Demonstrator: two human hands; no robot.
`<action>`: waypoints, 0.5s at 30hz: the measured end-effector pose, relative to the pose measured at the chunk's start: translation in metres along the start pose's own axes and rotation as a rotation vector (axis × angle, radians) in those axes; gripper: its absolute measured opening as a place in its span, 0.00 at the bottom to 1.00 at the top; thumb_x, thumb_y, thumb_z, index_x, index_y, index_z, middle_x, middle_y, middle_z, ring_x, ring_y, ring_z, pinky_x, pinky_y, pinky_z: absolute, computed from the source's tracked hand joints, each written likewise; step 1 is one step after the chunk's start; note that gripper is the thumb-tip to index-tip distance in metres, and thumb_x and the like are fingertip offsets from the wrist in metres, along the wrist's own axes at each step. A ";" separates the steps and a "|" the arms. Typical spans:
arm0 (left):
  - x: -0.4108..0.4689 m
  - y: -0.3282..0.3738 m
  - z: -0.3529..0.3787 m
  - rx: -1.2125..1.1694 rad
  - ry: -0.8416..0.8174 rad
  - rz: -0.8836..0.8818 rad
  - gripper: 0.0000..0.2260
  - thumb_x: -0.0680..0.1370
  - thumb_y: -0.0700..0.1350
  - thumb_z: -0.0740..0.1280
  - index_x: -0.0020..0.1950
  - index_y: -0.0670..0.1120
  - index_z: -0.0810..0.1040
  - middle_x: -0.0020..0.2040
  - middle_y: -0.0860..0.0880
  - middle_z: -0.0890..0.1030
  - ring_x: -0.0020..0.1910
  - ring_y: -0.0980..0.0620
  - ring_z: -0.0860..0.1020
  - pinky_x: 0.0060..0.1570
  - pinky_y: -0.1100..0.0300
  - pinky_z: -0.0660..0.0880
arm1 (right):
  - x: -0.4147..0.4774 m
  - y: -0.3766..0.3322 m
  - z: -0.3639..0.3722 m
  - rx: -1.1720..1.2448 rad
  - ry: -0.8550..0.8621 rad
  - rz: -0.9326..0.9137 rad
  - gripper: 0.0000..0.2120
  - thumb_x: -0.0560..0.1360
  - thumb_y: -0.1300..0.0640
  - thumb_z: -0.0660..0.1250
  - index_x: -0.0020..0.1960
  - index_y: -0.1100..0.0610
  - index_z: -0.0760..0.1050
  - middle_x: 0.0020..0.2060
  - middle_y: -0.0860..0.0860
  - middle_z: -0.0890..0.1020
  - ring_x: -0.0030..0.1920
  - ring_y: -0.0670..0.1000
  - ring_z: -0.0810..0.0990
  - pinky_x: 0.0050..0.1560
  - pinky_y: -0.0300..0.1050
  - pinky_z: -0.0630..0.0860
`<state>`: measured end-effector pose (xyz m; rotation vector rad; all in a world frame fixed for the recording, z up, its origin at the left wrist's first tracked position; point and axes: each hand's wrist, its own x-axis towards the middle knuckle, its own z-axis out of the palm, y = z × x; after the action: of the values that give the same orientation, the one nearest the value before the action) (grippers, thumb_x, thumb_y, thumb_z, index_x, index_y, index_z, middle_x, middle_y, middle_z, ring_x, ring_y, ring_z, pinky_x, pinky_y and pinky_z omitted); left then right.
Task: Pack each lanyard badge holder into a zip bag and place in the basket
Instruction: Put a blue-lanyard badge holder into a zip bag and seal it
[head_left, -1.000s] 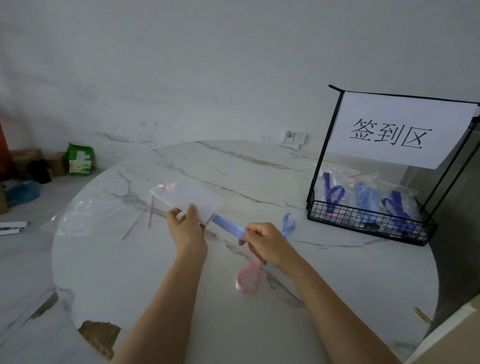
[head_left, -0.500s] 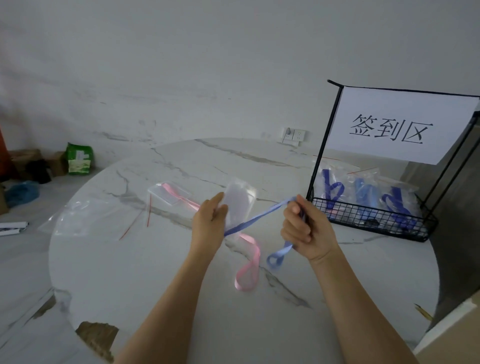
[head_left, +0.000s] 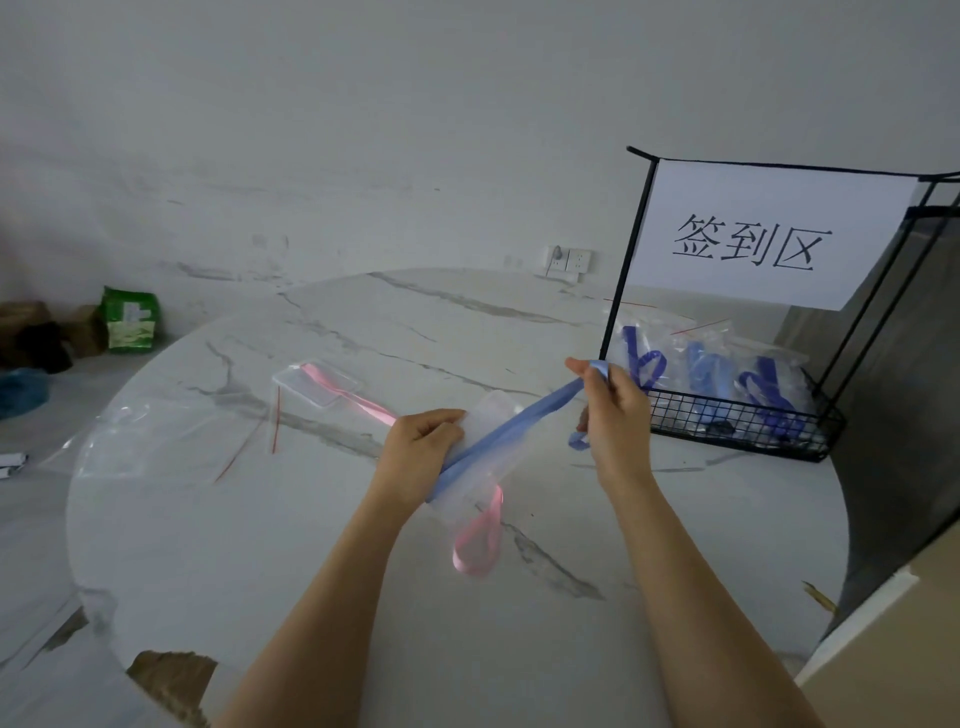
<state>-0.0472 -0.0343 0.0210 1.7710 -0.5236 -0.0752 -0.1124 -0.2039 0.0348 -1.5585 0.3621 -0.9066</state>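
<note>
My left hand (head_left: 422, 453) grips a clear badge holder (head_left: 491, 434) above the marble table (head_left: 260, 519). Its blue lanyard (head_left: 514, 428) runs doubled across the holder up to my right hand (head_left: 613, 410), which pinches the strap taut near its fold; a short blue loop hangs below that hand. A second badge holder (head_left: 317, 387) with a pink lanyard (head_left: 475, 545) lies on the table behind and under my hands. Clear zip bags (head_left: 171, 441) with red seal lines lie at the table's left. The black wire basket (head_left: 737, 428) stands at the right.
The basket holds several bagged blue lanyards and carries a white paper sign (head_left: 753, 239) on its tall frame. A cardboard box (head_left: 883, 649) sits at the lower right corner. A green packet (head_left: 130, 319) and boxes lie on the floor at far left.
My right hand rose and pulled the blue lanyard taut, folding it double across the holder. The left hand turned the holder lower and flatter.
</note>
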 end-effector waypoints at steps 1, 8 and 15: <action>0.000 0.001 -0.001 -0.026 0.003 -0.017 0.13 0.77 0.34 0.58 0.40 0.48 0.77 0.35 0.48 0.77 0.34 0.51 0.72 0.37 0.64 0.70 | -0.001 0.002 0.002 -0.047 -0.004 -0.012 0.10 0.80 0.60 0.56 0.48 0.54 0.77 0.45 0.52 0.83 0.27 0.43 0.69 0.28 0.33 0.68; 0.002 -0.001 -0.009 -0.310 -0.124 -0.148 0.13 0.77 0.34 0.56 0.38 0.43 0.76 0.27 0.53 0.77 0.26 0.57 0.74 0.27 0.67 0.70 | -0.006 0.000 0.007 -0.199 -0.035 -0.028 0.17 0.81 0.58 0.54 0.40 0.63 0.76 0.45 0.57 0.80 0.46 0.50 0.77 0.42 0.27 0.68; 0.007 -0.009 -0.022 -1.148 -0.121 -0.267 0.07 0.54 0.46 0.68 0.23 0.46 0.71 0.18 0.52 0.61 0.15 0.57 0.56 0.17 0.70 0.52 | -0.015 0.010 0.023 -0.448 -0.291 -0.114 0.14 0.80 0.61 0.55 0.53 0.69 0.75 0.37 0.56 0.74 0.36 0.49 0.72 0.38 0.39 0.68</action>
<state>-0.0316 -0.0153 0.0206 0.6942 -0.2244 -0.5569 -0.1031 -0.1801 0.0214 -2.1111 0.2800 -0.6976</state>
